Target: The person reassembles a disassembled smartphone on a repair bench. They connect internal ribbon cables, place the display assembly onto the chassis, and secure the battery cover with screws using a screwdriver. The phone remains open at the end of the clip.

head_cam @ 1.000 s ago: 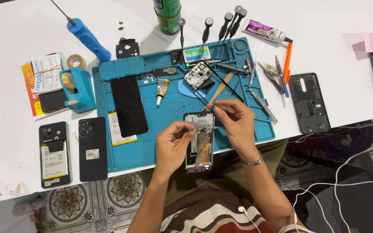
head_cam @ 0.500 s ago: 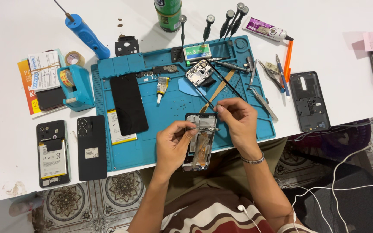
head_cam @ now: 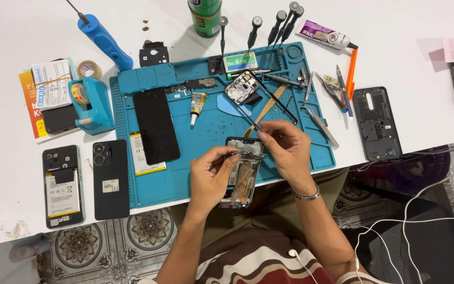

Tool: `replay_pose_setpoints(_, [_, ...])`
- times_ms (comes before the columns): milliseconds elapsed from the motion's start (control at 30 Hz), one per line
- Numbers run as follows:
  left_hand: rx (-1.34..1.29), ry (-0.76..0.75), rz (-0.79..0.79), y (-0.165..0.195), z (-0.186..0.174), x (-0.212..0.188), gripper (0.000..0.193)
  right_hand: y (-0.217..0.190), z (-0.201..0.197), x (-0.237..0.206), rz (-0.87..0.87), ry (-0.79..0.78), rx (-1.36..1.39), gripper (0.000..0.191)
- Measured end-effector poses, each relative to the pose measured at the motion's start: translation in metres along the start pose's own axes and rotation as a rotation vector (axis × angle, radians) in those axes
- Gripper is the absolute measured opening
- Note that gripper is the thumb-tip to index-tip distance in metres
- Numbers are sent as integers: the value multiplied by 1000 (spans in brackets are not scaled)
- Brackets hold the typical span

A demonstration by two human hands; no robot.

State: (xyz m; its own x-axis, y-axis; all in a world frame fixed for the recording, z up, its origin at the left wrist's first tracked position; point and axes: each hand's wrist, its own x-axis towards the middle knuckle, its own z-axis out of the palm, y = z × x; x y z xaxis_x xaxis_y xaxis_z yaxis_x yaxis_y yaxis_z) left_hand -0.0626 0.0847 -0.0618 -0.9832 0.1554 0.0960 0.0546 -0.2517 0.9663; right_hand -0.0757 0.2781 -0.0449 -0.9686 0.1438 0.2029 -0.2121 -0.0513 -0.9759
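Both hands meet over the opened black smartphone frame with exposed internals (head_cam: 241,173), which lies at the near edge of the blue silicone repair mat (head_cam: 185,173), its lower end overhanging the table toward the lap. Left hand (head_cam: 209,176): fingers closed along the frame's left side, thumb and forefinger pinched at its top edge, apparently on a thin metal tool; tip too small to resolve. Right hand (head_cam: 286,150): thumb and forefinger pinched together just above the frame's top right corner, on something too small to identify. Judgement: step in hand looks like fine work at the camera end of the frame, seating or lifting a small part. The next move would call for a steady left-hand brace and a light, precise touch from the right. Count, on mat: one black glass display panel (head_cam: 156,126), one flat battery with yellow label (head_cam: 142,155), one small glue tube (head_cam: 197,101), one loose circuit board (head_cam: 242,87), one wooden spudger (head_cam: 265,109). Upright screwdrivers with dark handles (head_cam: 278,23) along the far edge: five. Left of the mat: two phones, one open-backed (head_cam: 62,186), one closed black (head_cam: 111,179); one blue tape dispenser (head_cam: 91,105). Right: one dark grey rear cover (head_cam: 377,123).
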Motion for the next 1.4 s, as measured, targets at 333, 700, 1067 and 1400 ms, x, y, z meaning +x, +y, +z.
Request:
replay_pose_setpoints(333, [11,24,20,-1,1,3,19,-1,1,1,-57,-137,-42,6])
replay_pose_setpoints(700, [4,31,23,-3,1,3,19,-9,2,3,-35,-178,-105,4])
replay_pose_setpoints(1067, [12,42,19,1,2,3,19,-6,2,5,-18,-202,-111,6])
replay_pose_setpoints(1400, [24,96,36,-4,1,1,17,-18,10,7,-342,-158,-439,15])
